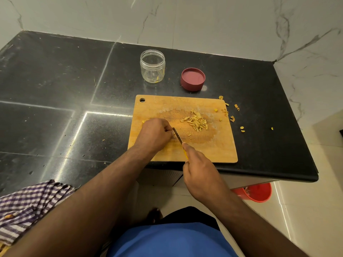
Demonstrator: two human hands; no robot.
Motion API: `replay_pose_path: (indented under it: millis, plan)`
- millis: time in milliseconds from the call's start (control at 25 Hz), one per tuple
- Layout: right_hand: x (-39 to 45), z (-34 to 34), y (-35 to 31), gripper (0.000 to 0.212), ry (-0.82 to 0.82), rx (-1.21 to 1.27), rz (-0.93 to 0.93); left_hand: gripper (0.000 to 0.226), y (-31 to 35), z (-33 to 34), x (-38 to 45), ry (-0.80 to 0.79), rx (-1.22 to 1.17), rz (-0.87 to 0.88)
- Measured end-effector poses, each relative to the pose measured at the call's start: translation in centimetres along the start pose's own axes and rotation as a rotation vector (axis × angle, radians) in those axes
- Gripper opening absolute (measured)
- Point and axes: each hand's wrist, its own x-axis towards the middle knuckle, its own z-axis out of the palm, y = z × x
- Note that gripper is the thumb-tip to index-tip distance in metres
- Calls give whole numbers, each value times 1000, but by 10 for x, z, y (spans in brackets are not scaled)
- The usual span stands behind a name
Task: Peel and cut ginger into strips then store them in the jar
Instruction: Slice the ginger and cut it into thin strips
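A wooden cutting board (213, 151) lies on the black counter near its front edge. A pile of pale ginger strips (197, 121) sits on the board's middle right. My left hand (156, 133) is curled over a ginger piece on the board; the piece is mostly hidden under the fingers. My right hand (199, 169) grips a yellow-handled knife (177, 135), its blade pointing up-left against my left fingers. Behind the board stands a clear open jar (152, 66) with a few ginger bits at its bottom. The maroon lid (193, 79) lies beside it, to the right.
Ginger peel scraps (232, 118) are scattered off the board's right edge. A checked cloth (27, 204) lies at the counter's front left. An orange bucket (257, 191) stands on the floor below the counter's right end. Marble walls (204, 21) back the counter.
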Motion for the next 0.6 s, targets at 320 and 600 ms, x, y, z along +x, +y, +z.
replay_pose_path:
  millis: [320, 600]
  plan:
    - [-17, 2, 2, 52, 5, -14, 4, 9, -1, 0, 1, 5, -7, 2]
    - [-15, -8, -3, 52, 29, 40, 5, 17, -4, -1, -2, 14, 5, 12]
